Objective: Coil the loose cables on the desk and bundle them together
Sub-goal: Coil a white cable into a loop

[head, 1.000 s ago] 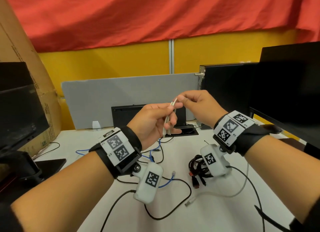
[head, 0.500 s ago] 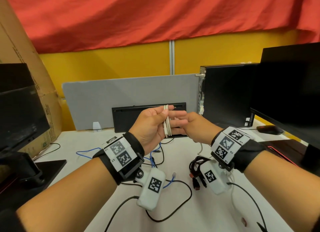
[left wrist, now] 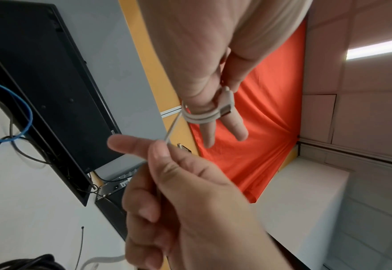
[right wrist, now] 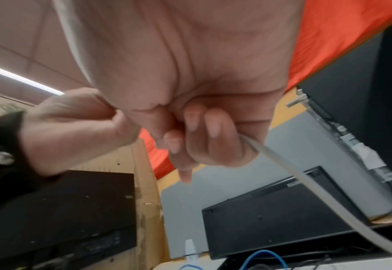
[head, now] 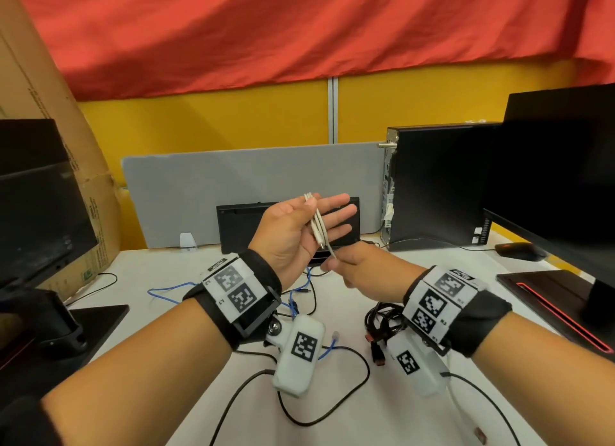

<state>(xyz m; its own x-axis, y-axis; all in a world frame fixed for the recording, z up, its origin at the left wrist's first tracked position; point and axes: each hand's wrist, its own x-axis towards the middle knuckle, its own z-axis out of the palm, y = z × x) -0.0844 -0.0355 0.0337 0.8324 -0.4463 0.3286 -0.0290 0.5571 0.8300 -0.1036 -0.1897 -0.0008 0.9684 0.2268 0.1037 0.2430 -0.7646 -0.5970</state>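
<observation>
A white cable is wound in loops round the straight fingers of my left hand, held up above the desk. In the left wrist view the loops circle the fingers and the thumb presses the USB plug against them. Just below, my right hand pinches the cable's free run, seen close in the right wrist view. A blue cable, a loose black cable and a black tangled bundle lie on the white desk.
A black keyboard leans against the grey partition. A PC tower, a monitor and a mouse stand at the right. Another monitor and a cardboard box fill the left.
My right hand has come down from the top of the coil to below my left hand, drawing the cable with it. The left hand's fingers have straightened out.
</observation>
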